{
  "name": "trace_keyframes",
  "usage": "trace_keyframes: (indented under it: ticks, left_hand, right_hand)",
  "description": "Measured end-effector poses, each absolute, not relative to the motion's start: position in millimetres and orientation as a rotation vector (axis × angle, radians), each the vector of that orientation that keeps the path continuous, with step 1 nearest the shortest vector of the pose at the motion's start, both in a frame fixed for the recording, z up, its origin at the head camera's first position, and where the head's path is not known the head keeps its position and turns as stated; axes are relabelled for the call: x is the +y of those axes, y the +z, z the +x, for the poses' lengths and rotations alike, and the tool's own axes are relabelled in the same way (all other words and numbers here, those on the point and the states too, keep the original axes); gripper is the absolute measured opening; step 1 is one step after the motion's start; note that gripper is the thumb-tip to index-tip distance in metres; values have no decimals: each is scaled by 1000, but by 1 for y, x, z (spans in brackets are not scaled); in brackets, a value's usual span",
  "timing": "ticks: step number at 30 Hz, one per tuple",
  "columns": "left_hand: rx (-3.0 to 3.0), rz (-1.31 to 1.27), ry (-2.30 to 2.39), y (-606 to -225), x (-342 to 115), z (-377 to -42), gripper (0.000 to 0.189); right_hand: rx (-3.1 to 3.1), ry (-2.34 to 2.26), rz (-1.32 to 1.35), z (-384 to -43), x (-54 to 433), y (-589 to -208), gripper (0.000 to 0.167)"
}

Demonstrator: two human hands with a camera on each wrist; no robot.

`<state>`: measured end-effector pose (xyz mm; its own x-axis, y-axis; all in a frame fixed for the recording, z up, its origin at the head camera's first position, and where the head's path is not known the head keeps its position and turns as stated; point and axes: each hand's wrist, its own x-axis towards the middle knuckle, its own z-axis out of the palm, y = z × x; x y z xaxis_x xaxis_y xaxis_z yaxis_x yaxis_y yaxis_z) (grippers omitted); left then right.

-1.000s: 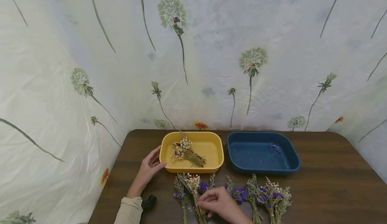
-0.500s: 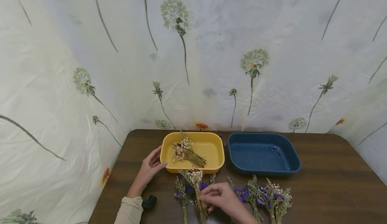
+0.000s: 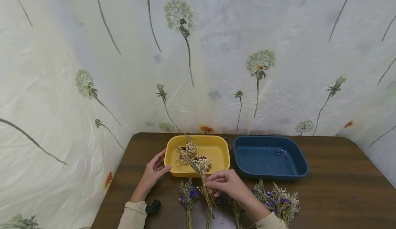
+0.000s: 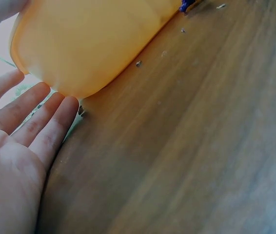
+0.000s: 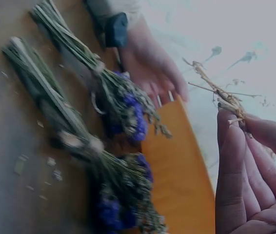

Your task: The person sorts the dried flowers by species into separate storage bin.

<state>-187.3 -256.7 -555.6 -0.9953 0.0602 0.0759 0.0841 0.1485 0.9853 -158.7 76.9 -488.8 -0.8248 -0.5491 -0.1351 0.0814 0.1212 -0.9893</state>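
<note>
Fingertips point(image 5: 235, 127) of the person's right hand point(image 3: 227, 187) pinch the dry stems of a small bunch of cream-white dried flowers point(image 3: 199, 165), holding it tilted above the near rim of a yellow rectangular plastic tray point(image 3: 219, 151) where another pale dried bunch point(image 3: 185, 152) lies. Just left of that tray, the left hand point(image 3: 152, 174) rests with fingers straight against its outer wall. Purple-flowered dried bunches point(image 3: 188, 196) lie on the dark wooden table point(image 3: 340, 187), near a dark blue plastic tray point(image 3: 269, 157).

Left hand point(image 3: 153, 172) flat with fingers straight, right hand point(image 3: 227, 184) raised, fingertips pinched together
</note>
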Motion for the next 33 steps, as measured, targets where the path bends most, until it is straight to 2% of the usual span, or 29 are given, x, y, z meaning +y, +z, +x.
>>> trace_keyframes:
  ticks: [18, 33]
  left_hand:
    - [-2328, -188, -2097, -552, -261, -190, 71]
    - [-2350, -209, -2066, -557, -260, -187, 70]
  right_hand:
    - [2021, -1639, -387, -223, 57, -464, 32]
    - [1971, -1507, -434, -276, 42, -468, 31]
